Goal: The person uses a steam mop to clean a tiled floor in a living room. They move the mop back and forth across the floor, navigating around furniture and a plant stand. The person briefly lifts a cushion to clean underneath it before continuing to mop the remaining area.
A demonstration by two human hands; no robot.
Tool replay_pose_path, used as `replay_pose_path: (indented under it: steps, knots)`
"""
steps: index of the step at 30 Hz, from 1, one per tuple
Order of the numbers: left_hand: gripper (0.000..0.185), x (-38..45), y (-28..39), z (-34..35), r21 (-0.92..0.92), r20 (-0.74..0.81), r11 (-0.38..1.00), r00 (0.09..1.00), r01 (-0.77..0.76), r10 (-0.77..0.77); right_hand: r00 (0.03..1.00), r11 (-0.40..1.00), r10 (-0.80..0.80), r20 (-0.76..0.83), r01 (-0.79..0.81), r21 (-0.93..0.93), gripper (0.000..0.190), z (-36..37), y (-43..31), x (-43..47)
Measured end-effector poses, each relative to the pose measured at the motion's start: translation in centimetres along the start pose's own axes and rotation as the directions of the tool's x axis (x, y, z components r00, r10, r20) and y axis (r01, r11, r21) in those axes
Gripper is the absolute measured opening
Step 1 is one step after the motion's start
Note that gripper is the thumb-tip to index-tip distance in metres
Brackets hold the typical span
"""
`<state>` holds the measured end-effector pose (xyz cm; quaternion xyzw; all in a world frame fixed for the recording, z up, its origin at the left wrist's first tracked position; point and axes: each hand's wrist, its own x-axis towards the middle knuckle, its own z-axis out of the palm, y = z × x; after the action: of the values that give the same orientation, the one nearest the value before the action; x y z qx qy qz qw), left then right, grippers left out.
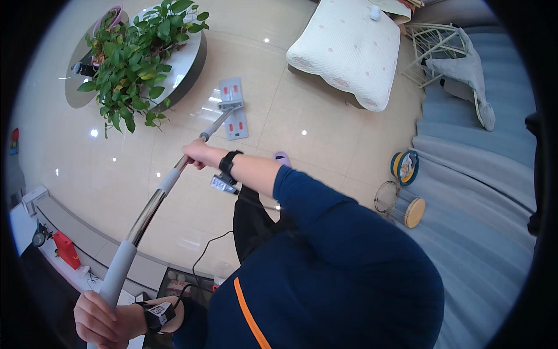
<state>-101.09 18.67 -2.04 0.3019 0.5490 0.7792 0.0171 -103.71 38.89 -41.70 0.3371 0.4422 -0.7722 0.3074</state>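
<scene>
A flat mop with a chrome-and-grey pole [148,218] slants across the view from lower left to upper middle. My left hand [98,320] is wrapped around the thick grey grip at the pole's top end. Further down, my right hand [198,153] grips the chrome section. The grey mop head [233,109], with several red patches on its plate, lies flat on the tiled floor [305,152]. Its pole joins at a hinge in the middle. Both wrists wear black straps with small devices; a black cable runs from the left one.
A round table [192,74] bearing a leafy potted plant [130,65] stands at upper left. A quilt-covered piece of furniture [348,48] is at upper right. Along the right are a grey-blue curtain [471,174], a small bin [404,168] and a wire stand [394,200]. A low cabinet [96,244] lines the left.
</scene>
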Motion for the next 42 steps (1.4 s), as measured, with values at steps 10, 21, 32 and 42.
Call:
replay_pose_path:
  steps: [10,21,32,42]
  knots:
    - [0.023,2.5,1.0,5.4,-0.291,0.75,0.932,0.656,0.214,0.084,0.966,0.948,-0.066,-0.252,0.139,0.285,0.026,-5.2,5.4,-9.9]
    - [0.036,-1.4,-9.2,18.4,-0.268,0.703,0.934,0.711,0.237,0.021,0.834,0.799,-0.182,-0.521,0.434,0.415,0.06,-27.4,6.3,-12.6]
    - [0.03,-2.8,-12.8,23.2,-0.294,0.171,0.923,0.964,0.249,-0.205,0.765,0.774,-0.111,-0.635,0.468,0.427,0.082,-31.6,5.0,-13.8]
    - [0.032,-0.9,-15.6,30.4,-0.318,0.31,0.892,0.924,0.323,-0.224,0.746,0.829,-0.026,-0.666,0.388,0.402,0.026,-39.1,10.0,-20.6]
